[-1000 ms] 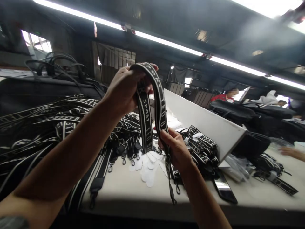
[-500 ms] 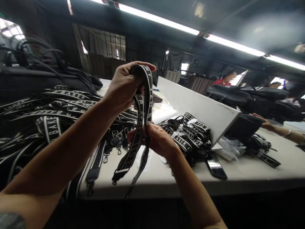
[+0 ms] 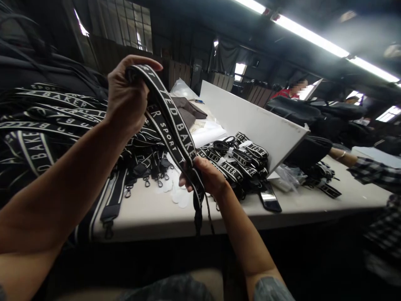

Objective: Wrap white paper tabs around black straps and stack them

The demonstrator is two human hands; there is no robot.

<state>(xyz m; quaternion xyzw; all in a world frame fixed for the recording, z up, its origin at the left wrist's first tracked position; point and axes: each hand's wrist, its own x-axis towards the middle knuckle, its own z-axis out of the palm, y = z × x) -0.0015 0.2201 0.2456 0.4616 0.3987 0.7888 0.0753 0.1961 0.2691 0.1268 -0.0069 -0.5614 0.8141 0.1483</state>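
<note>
A black webbing strap (image 3: 177, 119) with white lettering and edge stripes is stretched on a slant between my hands. My left hand (image 3: 130, 94), raised at the upper left, is closed round the strap's folded loop, its index finger pointing out. Lower and to the right, my right hand (image 3: 208, 175) pinches both layers, and the loose ends hang below it over the table edge. A large heap of similar straps (image 3: 62, 104) lies to the left, several metal clips showing at its front. Bundled straps (image 3: 241, 161) with white bands lie right of my right hand.
A white upright panel (image 3: 250, 121) divides the table (image 3: 225, 215). A phone (image 3: 270, 200) lies near the front edge. White paper pieces (image 3: 180, 196) are scattered mid-table. At the right, a co-worker's checked sleeve (image 3: 376, 171) reaches toward dark bags (image 3: 313, 152). Dark bags (image 3: 46, 75) are piled left.
The strap has gone from hanging vertically to a stretched slant. My left hand has shifted left, spreading apart from my right hand. The view has turned slightly; the co-worker's sleeve now shows.
</note>
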